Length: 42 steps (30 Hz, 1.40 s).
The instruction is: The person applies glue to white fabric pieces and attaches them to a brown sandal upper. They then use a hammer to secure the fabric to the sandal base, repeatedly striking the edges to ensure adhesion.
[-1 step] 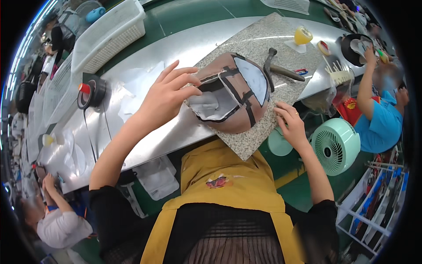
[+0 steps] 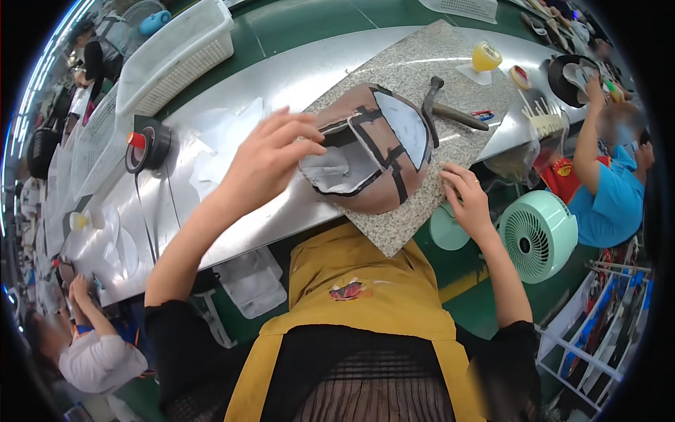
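On a speckled stone slab (image 2: 387,232) lies a brown bag (image 2: 373,198) with black strips across it, a pale patch on its far right side and an open mouth showing a whitish lining. My left hand (image 2: 275,151) hovers at the left edge of that mouth, fingers apart and holding nothing; whether a fingertip touches the rim I cannot tell. My right hand (image 2: 466,193) rests by the slab's right edge, just right of the bag, its fingers loosely bent and apart. Beyond the bag, a hammer (image 2: 457,116) lies with its head close to it.
A yellow container (image 2: 486,56), a tape roll (image 2: 519,77) and a bundle of white sticks (image 2: 541,124) stand at the far right. Left are a black roll (image 2: 151,146), white sheets (image 2: 218,133) and a white basket (image 2: 176,63). A green fan (image 2: 536,235) is near right; co-workers sit both sides.
My left hand's fingers have shifted slightly, the upper ones dropping a little. The bag and my right hand are practically where they were.
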{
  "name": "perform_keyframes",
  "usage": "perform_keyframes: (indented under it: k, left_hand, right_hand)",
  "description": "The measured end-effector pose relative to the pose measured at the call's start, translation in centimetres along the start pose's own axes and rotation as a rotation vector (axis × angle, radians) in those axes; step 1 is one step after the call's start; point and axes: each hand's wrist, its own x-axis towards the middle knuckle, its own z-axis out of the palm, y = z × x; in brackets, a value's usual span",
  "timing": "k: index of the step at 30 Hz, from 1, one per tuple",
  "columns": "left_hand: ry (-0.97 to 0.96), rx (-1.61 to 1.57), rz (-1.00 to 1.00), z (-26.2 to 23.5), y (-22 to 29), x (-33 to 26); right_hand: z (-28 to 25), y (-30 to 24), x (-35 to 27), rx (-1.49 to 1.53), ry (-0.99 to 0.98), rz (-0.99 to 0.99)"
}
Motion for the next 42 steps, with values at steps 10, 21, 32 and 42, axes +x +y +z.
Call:
perform_keyframes:
  k: [10,21,32,42]
  left_hand:
    - [-0.289,0.148,-0.144,4.0,4.9,-0.8]
    - [-0.3,0.181,-0.121,1.4,-8.5,6.6]
    - [-0.556,0.099,0.107,7.5,-5.6,25.9]
    - [-0.425,0.244,0.094,26.0,-6.1,32.9]
  right_hand:
    - [-1.2,6.0,6.9,-0.174,0.256,-0.073]
    - [-1.6,10.0,10.7,-0.065,0.14,-0.011]
    - [-9.8,19.7,21.4,-0.302,0.228,0.1]
    - [-7.6,20.2,25.8,-0.194,-0.034,0.388]
